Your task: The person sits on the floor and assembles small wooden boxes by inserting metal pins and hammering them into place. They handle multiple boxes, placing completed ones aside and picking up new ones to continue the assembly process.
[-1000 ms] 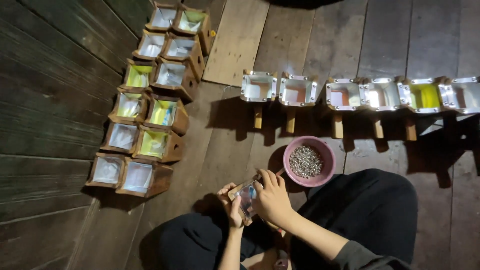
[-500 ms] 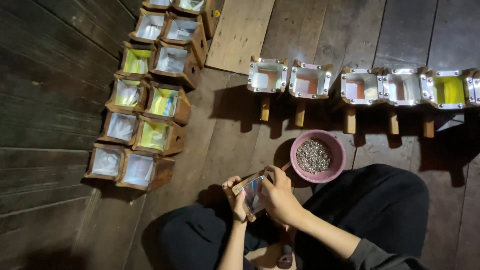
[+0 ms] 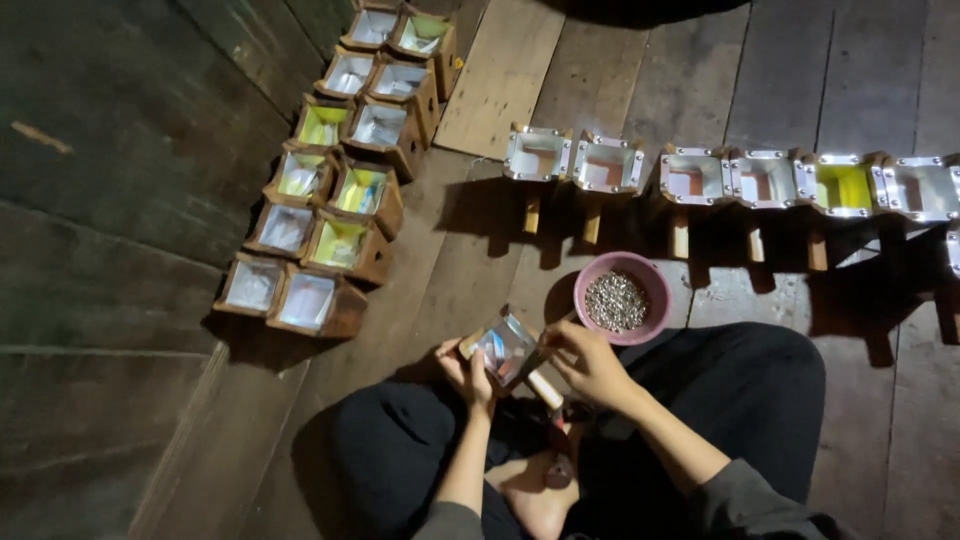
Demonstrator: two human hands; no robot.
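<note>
Seated person, viewed from above, legs crossed on a dark plank floor (image 3: 120,300). Nearest the camera, the left hand (image 3: 468,372) closed its fingers around the near-left side of a small wooden box (image 3: 508,350) with a shiny lined opening; the right hand (image 3: 590,362) met the box from the right, fingers drawn narrow at its far-right edge, though whether they pinched a small fastener could not be told in this dim view. The box lay between the two hands, tilted, its long axis running from upper left down to a pale wooden stem at lower right. Both hands touched it, the right lying nearer the pink bowl (image 3: 622,297) of small silvery pieces, which stood just beyond that hand. Open floor remained to the left of the knees. Farther off, a double column of like boxes (image 3: 340,160) ran up the left, and a row of boxes on short posts (image 3: 730,180) crossed the right, beside a pale board (image 3: 500,70).
</note>
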